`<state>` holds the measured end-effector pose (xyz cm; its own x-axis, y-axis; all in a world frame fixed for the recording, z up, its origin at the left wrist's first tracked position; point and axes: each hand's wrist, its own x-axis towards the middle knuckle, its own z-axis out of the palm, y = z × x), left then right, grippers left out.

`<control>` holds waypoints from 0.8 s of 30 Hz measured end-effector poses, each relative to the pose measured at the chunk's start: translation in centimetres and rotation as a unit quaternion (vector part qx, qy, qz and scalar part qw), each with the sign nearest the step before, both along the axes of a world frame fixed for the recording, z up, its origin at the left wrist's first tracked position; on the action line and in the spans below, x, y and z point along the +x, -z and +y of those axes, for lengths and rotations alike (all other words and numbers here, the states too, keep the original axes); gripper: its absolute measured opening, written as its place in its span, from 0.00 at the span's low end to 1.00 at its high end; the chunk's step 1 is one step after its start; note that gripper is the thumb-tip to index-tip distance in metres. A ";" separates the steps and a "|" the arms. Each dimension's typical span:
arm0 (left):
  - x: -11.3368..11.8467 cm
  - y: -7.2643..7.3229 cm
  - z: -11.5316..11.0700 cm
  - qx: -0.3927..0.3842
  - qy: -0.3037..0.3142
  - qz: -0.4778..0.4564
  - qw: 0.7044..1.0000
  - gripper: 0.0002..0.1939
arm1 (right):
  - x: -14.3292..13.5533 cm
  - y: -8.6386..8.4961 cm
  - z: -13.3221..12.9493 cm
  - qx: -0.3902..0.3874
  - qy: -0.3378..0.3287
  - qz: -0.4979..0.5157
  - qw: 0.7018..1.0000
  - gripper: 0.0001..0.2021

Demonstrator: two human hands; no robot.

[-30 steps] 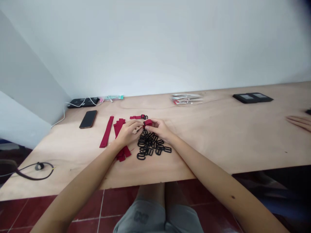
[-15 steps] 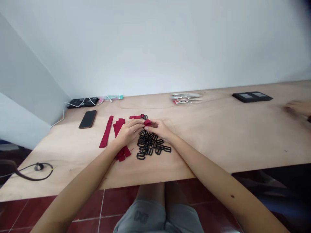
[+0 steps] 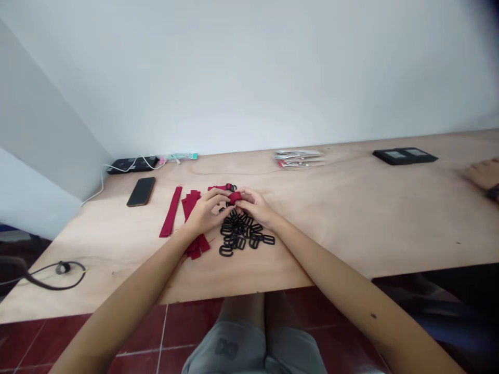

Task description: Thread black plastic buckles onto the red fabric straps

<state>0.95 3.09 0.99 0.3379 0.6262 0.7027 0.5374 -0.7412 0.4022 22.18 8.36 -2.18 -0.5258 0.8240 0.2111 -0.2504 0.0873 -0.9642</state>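
Between my two hands is a short red strap (image 3: 235, 197), bent into a loop. My left hand (image 3: 208, 209) pinches its left side with the fingertips, and my right hand (image 3: 255, 206) grips its right side. Right below them lies a heap of black plastic strap buckles (image 3: 239, 227), sliders and hooks mixed together. A stack of red straps (image 3: 191, 201) is partly covered by my left hand and wrist. One single red strap (image 3: 170, 212) lies farther left. Just behind my fingers rests a red strap fitted with black buckles (image 3: 219, 188), partly hidden.
A phone (image 3: 141, 191) lies at the left, near black boxes with a white cable (image 3: 132, 165). Thin packets (image 3: 299, 158) and black cases (image 3: 405, 155) sit along the wall. A black cable (image 3: 54, 287) loops at the left edge. Another person's hand (image 3: 484, 174) rests at far right.
The red loop has turned to show more of its flat side, and my left fingers have spread slightly. The other person's hand has shifted right.
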 end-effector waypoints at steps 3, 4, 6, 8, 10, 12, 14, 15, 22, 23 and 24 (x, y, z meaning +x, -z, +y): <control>0.2 -0.1 0.1 -0.017 -0.003 -0.019 1.000 0.03 | -0.1 0.1 0.1 0.006 -0.007 -0.003 1.000 0.13; 0.2 0.0 0.2 -0.023 -0.005 -0.024 0.999 0.04 | -0.1 0.1 0.1 0.008 -0.007 -0.002 1.000 0.13; 0.3 0.1 0.3 -0.031 -0.009 -0.034 0.999 0.06 | -0.2 0.3 0.3 0.007 -0.009 -0.001 1.000 0.14; 0.3 0.2 0.3 -0.039 -0.011 -0.048 0.998 0.07 | -0.3 0.5 0.4 -0.005 -0.004 0.002 1.000 0.15; 0.4 0.2 0.3 -0.048 -0.008 -0.063 0.997 0.07 | -0.4 0.6 0.4 -0.032 0.005 0.016 0.999 0.18; 0.4 0.2 0.3 -0.053 -0.002 -0.071 0.996 0.07 | -0.5 0.6 0.3 -0.057 0.010 0.039 0.998 0.21; 0.4 0.3 0.4 -0.055 0.006 -0.078 0.995 0.08 | -0.5 0.6 0.2 -0.071 0.004 0.048 0.996 0.23; 0.3 0.4 0.5 -0.053 0.010 -0.079 0.995 0.09 | -0.5 0.6 0.2 -0.073 0.001 0.046 0.996 0.24; -0.4 1.0 0.9 -0.017 0.008 -0.023 1.000 0.09 | 0.1 -0.4 -0.5 0.061 0.007 -0.033 0.998 0.22; -0.4 1.0 0.9 -0.019 0.007 -0.019 1.000 0.09 | 0.1 -0.7 -0.6 0.080 0.004 -0.034 0.996 0.21; -0.3 1.0 0.8 -0.019 0.009 -0.017 1.000 0.10 | 0.2 -0.9 -0.7 0.093 0.009 -0.032 0.995 0.19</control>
